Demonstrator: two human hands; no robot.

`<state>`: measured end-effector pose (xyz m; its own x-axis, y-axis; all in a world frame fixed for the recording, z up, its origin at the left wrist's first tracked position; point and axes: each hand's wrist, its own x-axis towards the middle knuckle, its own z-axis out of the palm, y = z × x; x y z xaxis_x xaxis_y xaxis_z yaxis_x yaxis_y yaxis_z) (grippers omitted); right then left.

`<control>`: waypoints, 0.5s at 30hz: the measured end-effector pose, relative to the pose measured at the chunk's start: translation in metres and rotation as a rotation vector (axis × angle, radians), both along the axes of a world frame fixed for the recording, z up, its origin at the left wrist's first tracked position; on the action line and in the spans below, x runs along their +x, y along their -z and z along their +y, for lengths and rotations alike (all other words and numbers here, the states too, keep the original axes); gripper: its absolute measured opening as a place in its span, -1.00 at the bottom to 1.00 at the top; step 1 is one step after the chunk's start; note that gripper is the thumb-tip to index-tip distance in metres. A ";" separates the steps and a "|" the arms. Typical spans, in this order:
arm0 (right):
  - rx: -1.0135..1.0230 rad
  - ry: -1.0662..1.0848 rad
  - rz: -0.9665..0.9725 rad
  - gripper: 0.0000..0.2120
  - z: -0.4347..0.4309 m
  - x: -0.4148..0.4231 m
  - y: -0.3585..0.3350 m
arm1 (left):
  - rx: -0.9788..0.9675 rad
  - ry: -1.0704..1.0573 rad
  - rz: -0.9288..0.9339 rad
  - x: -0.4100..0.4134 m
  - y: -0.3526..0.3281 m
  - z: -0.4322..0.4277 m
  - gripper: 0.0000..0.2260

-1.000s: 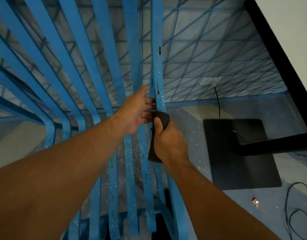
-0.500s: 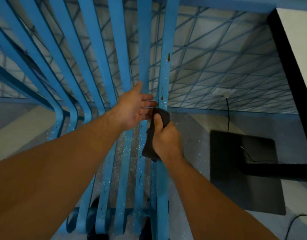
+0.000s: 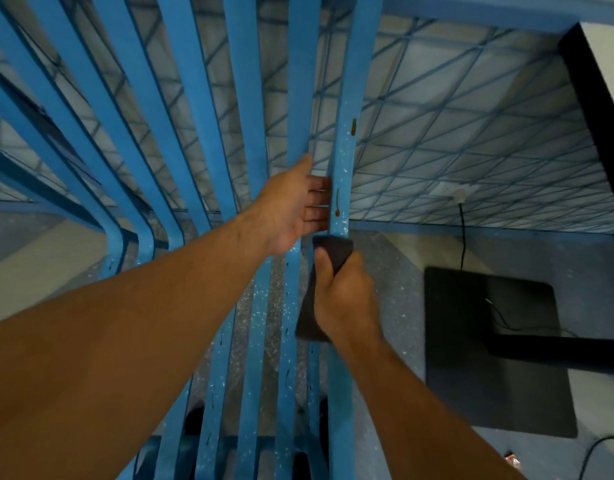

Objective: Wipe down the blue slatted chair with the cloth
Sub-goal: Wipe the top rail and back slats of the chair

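The blue slatted chair [image 3: 208, 109] fills the left and middle of the head view, its long slats flecked with white specks and a few brown drips. My left hand [image 3: 293, 209] grips the slat beside the rightmost one, fingers wrapped behind it. Just below, my right hand [image 3: 343, 299] is closed on a dark grey cloth [image 3: 333, 251], pressing it against the rightmost slat [image 3: 347, 150]. The cloth's lower end hangs down left of my wrist.
A black floor mat [image 3: 489, 358] lies to the right on the grey speckled floor. A black cable [image 3: 463, 237] runs down from a wall socket [image 3: 454, 194]. Another cable [image 3: 600, 448] loops at the bottom right. A dark table edge [image 3: 589, 109] stands at the far right.
The view has shifted, so the slats now stand more upright in frame. Both hands keep their grip on the same slats, with the cloth still just below the left hand.
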<state>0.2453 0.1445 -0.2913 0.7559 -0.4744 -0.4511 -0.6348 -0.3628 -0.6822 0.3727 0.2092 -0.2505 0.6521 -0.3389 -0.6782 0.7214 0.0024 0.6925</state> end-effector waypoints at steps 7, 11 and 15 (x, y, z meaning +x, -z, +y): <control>-0.095 0.018 -0.015 -0.58 0.009 -0.006 0.003 | 0.060 0.029 -0.057 0.004 -0.001 -0.002 -0.55; -0.125 -0.106 -0.007 -0.39 0.021 -0.047 0.004 | 0.085 0.035 -0.081 0.003 -0.003 -0.005 -0.58; -0.010 -0.017 0.067 -0.62 0.007 -0.020 -0.004 | 0.090 0.058 -0.093 0.003 -0.006 -0.004 -0.59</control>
